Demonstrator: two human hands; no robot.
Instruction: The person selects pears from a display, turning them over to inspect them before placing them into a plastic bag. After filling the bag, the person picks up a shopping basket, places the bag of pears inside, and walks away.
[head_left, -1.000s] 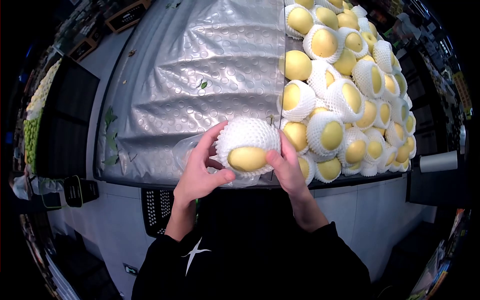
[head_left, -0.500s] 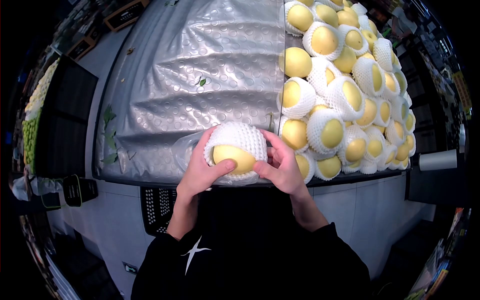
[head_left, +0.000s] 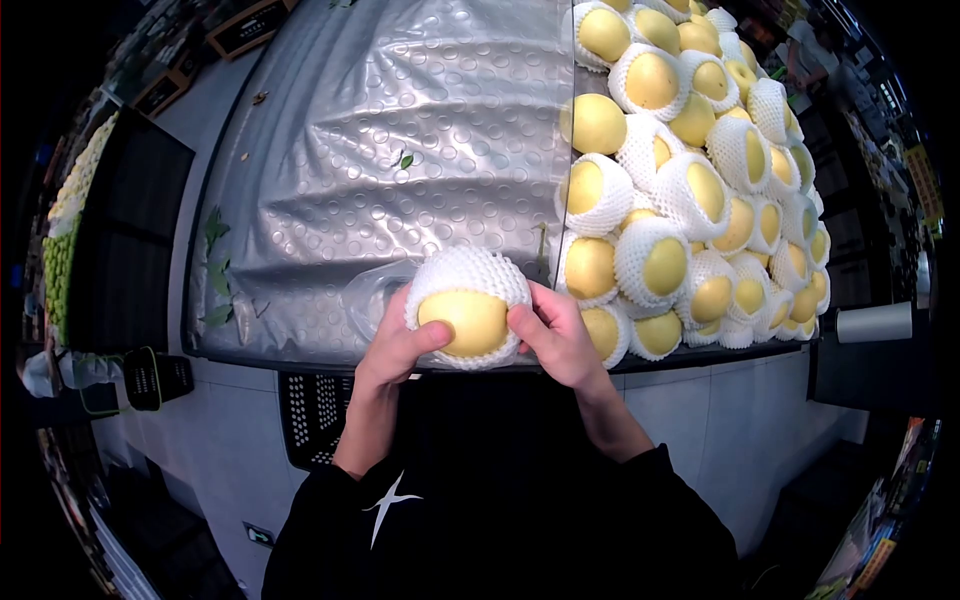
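Note:
A round yellow fruit [head_left: 463, 322] sits in a white foam net sleeve [head_left: 468, 270], held between my two hands at the front edge of the display. My left hand [head_left: 393, 340] wraps its left side, thumb lying across the yellow skin. From the right, my right hand [head_left: 556, 335] grips the sleeve, with its thumb at the edge of the opening. Some fingers are hidden behind the fruit. Beneath and left of it lies a clear plastic bag [head_left: 368, 290], partly covered by the left hand.
A silver, bubble-patterned sheet [head_left: 400, 120] covers the display's left part, with loose leaves [head_left: 218, 265] on it. Netted yellow fruit [head_left: 650, 265] is piled at right. A black crate [head_left: 310, 415] stands below the edge, and a white roll [head_left: 875, 321] is at far right.
The foam sleeve's opening has widened, so more yellow skin shows. Both thumbs have shifted slightly, and the fruit has turned a little in my hands.

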